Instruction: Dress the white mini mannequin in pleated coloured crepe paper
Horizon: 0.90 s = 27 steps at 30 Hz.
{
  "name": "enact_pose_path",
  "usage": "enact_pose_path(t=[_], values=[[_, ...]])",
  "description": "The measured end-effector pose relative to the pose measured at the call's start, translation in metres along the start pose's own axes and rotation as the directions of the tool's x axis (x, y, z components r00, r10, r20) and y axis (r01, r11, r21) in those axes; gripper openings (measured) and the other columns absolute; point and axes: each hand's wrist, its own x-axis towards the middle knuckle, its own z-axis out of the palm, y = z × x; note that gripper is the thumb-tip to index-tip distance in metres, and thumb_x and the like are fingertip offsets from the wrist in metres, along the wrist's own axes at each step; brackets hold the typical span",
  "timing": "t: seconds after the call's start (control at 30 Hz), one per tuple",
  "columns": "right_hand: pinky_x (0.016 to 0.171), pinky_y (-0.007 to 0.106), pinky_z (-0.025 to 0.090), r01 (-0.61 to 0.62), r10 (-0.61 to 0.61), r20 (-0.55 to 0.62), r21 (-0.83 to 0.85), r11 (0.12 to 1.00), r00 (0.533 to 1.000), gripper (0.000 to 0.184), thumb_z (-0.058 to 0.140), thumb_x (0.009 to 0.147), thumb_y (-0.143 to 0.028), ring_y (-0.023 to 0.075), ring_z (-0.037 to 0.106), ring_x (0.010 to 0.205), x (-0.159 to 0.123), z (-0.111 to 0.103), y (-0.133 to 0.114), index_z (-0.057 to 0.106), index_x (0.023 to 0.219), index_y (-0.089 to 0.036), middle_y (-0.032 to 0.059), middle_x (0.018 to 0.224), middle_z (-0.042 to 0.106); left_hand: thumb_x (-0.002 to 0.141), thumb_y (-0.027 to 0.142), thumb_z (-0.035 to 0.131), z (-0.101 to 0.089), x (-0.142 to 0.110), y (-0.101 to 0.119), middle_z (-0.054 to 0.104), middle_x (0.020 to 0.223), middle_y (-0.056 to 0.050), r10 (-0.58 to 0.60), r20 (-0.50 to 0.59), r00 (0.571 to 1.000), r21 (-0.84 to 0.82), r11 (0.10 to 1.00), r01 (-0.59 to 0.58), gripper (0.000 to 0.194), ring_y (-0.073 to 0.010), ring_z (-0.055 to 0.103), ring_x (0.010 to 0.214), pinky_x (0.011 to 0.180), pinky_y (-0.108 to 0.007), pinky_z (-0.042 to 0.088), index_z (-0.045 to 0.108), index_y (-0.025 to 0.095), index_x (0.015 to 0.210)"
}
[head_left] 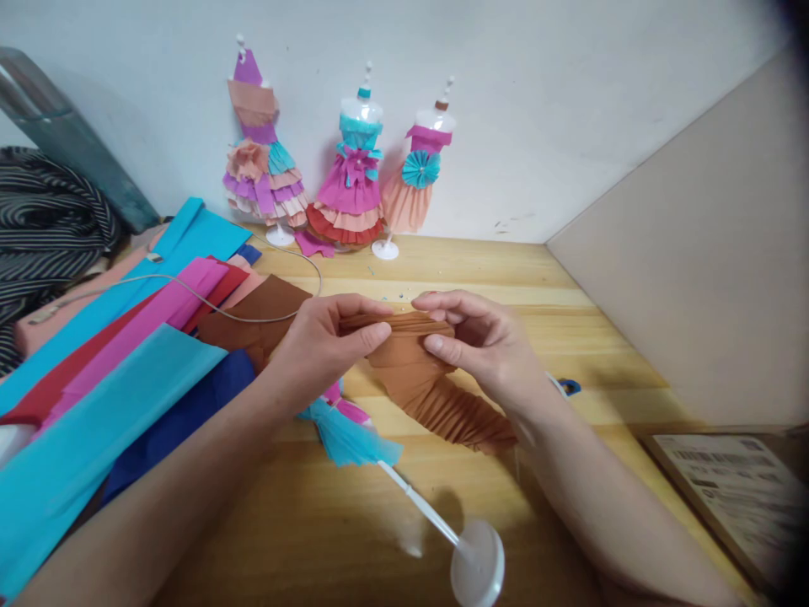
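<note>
A strip of brown crepe paper point(410, 354) is stretched between my hands above the table, its top edge folded into fine pleats. My left hand point(334, 337) pinches the left end between thumb and fingers. At the other end, my right hand point(471, 333) closes on the pleats with its thumb in front. The strip's gathered tail point(468, 413) hangs down to the right, by my right wrist. Under my hands lies a small dress-form stand point(420, 502) on its side, with a turquoise paper skirt point(350, 434) on it and its white round base towards me.
Three small dress forms in paper dresses point(264, 152) point(354, 181) point(422, 173) stand against the wall. Coloured crepe paper sheets point(136, 371) are piled at left, with a grey cable point(253, 319) across them. A cardboard box point(720, 497) sits at right; scissors handles point(570, 387) show beyond my right wrist.
</note>
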Motion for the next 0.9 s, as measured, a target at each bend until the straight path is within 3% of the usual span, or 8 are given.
enact_pose_path(t=[0.1,0.27,0.37,0.53,0.73,0.9], values=[[0.061,0.025,0.051,0.028,-0.028,0.001,-0.061,0.998,1.0,0.033,0.076,0.074,-0.036,0.0136,0.062,0.07,-0.0018,-0.0006,-0.0015,0.064,0.102,-0.024,-0.0001,0.078,0.063,0.067,0.026,0.075,0.0019,-0.0009,0.0017,0.074,0.078,-0.004,0.028,-0.017,0.999,0.043,0.999,-0.028,0.02,-0.0182,0.068,0.076,0.071,-0.029,0.054,0.073,0.015,0.084],[0.071,0.029,0.052,0.147,-0.162,-0.044,-0.243,0.959,0.986,0.021,0.071,0.079,-0.036,0.0164,0.062,0.079,-0.0059,-0.0028,0.0028,0.062,0.093,-0.024,0.0038,0.092,0.065,0.068,0.027,0.073,0.0031,-0.0016,0.0035,0.074,0.077,-0.005,0.037,-0.033,0.999,0.074,0.997,-0.034,0.019,-0.019,0.068,0.074,0.068,-0.029,0.054,0.073,0.014,0.082],[0.071,0.031,0.052,0.166,-0.185,-0.051,-0.259,0.951,0.981,0.014,0.07,0.081,-0.032,0.017,0.062,0.077,-0.0068,-0.0027,0.004,0.062,0.088,-0.023,0.004,0.089,0.065,0.068,0.026,0.073,0.004,-0.0018,0.0043,0.075,0.078,-0.005,0.033,-0.035,0.999,0.062,0.998,-0.03,0.019,-0.0193,0.069,0.077,0.071,-0.03,0.055,0.073,0.014,0.082],[0.085,0.035,0.052,0.227,-0.231,0.009,-0.24,0.944,0.973,0.006,0.067,0.083,-0.026,0.0209,0.063,0.099,-0.0055,-0.0016,0.002,0.066,0.089,-0.025,0.0053,0.1,0.069,0.068,0.024,0.073,0.005,-0.0021,0.0033,0.076,0.083,-0.006,0.03,-0.011,0.999,0.018,0.999,-0.03,0.02,-0.0203,0.07,0.083,0.077,-0.031,0.055,0.073,0.014,0.085],[0.075,0.035,0.052,0.163,-0.182,-0.031,-0.325,0.932,0.983,0.021,0.07,0.08,-0.034,0.0215,0.064,0.088,-0.0052,-0.003,0.0039,0.07,0.098,-0.024,0.0069,0.098,0.07,0.068,0.026,0.073,0.0042,-0.0021,0.0022,0.076,0.085,-0.006,0.031,0.01,0.999,0.04,0.999,-0.032,0.023,-0.0206,0.07,0.08,0.073,-0.03,0.055,0.073,0.013,0.088],[0.066,0.031,0.05,0.149,-0.168,-0.037,-0.302,0.942,0.985,0.016,0.07,0.079,-0.034,0.0182,0.063,0.076,-0.0048,-0.0035,0.0052,0.071,0.091,-0.023,0.0046,0.086,0.069,0.069,0.024,0.071,0.0048,-0.0021,0.0025,0.075,0.079,-0.004,0.048,0.021,0.999,0.051,0.997,-0.049,0.019,-0.0198,0.071,0.08,0.071,-0.028,0.055,0.073,0.015,0.086]])
